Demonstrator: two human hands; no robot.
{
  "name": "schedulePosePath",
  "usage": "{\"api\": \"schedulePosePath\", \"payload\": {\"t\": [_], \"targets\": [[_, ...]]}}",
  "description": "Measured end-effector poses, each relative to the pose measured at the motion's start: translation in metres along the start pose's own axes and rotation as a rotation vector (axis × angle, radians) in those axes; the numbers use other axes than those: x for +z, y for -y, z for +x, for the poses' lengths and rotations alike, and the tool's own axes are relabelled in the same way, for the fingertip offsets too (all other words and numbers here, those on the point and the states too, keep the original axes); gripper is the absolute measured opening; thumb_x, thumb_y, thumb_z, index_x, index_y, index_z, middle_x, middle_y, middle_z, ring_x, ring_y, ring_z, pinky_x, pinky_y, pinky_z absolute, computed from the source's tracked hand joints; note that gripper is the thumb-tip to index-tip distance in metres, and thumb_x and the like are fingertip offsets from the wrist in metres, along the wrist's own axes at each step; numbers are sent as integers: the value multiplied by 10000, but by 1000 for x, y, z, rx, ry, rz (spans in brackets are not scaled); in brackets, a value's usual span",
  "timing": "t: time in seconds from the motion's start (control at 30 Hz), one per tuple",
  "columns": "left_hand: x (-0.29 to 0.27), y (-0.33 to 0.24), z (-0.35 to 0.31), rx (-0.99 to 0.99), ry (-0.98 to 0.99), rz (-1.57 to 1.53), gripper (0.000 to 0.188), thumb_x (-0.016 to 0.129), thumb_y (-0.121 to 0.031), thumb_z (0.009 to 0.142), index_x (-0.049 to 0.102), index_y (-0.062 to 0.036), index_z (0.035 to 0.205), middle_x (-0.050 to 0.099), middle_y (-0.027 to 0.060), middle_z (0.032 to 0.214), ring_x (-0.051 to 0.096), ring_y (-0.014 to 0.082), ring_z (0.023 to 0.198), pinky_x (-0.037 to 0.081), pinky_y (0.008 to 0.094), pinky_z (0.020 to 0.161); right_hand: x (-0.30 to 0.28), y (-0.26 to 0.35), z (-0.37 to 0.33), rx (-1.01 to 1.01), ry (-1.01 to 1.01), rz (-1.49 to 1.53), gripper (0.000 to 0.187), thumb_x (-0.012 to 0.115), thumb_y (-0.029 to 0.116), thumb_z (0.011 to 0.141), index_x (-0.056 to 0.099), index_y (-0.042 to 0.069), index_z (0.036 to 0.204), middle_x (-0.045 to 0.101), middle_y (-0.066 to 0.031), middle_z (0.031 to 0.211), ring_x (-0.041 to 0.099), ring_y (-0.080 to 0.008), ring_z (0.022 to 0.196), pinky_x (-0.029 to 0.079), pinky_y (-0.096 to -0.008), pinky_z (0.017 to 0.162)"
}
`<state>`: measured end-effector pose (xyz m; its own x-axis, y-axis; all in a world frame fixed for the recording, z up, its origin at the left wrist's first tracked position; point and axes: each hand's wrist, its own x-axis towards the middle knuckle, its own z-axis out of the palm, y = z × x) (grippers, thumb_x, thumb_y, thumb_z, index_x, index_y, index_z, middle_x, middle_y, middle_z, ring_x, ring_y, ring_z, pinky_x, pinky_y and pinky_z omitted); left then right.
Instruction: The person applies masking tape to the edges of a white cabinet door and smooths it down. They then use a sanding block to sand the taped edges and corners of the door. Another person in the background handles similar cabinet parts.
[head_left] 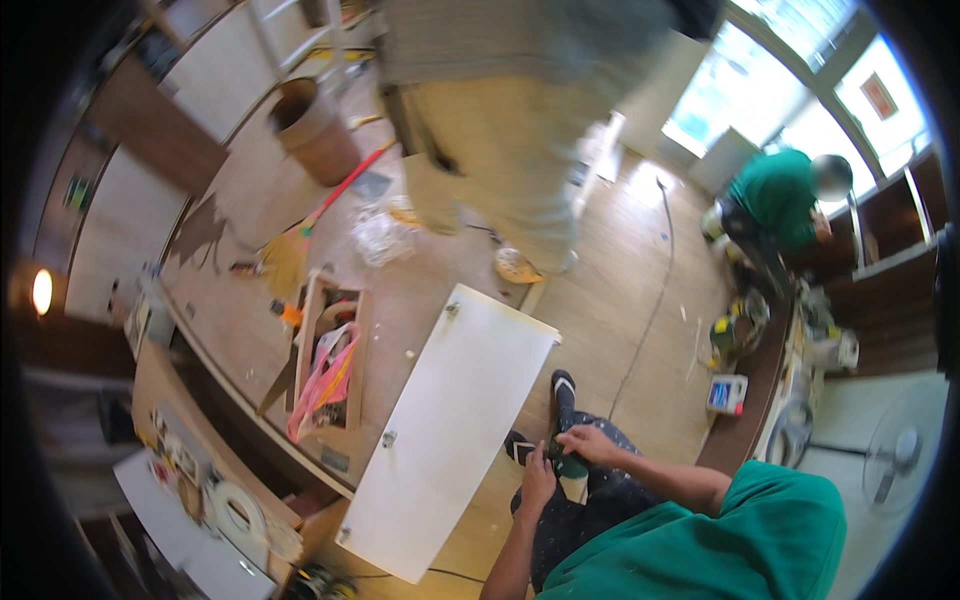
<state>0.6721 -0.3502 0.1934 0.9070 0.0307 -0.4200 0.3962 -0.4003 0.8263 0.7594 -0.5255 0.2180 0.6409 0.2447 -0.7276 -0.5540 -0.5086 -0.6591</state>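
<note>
My left hand point(537, 478) and my right hand point(590, 445) are close together above my lap, fingers closed. A small dark thing shows between and below them; I cannot make out what it is or which hand holds it. Just left of my hands lies a long white cabinet door point(445, 430), partly on the raised wooden platform. Metal hinges point(388, 438) sit along its left edge. Neither hand touches the door.
An open wooden toolbox point(360, 395) with a pink bag point(335, 375) stands on the platform, near a brown bucket point(325, 140). A person in tan trousers point(490, 160) stands ahead. A co-worker in green point(770, 195) bends at the right. A cable point(645, 330) crosses the floor.
</note>
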Motion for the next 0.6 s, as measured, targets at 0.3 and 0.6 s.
{"api": "schedulePosePath", "payload": {"t": [0.3,0.6], "targets": [[-51,-12,132,187,-29,236,506,507,42,936,470,19,1440,476,244,1425,467,399,1319,391,452,1119,-82,-110,8,-24,-419,-329,287,691,285,846,716,36,987,702,-197,1016,666,-358,964,531,-461,845],[-22,86,303,388,-364,457,553,551,-93,983,392,13,1502,366,264,1529,365,425,1419,321,493,1178,-165,-124,74,-508,-153,-477,355,633,282,869,662,35,1123,509,-213,1410,397,-401,1400,298,-520,1176]]}}
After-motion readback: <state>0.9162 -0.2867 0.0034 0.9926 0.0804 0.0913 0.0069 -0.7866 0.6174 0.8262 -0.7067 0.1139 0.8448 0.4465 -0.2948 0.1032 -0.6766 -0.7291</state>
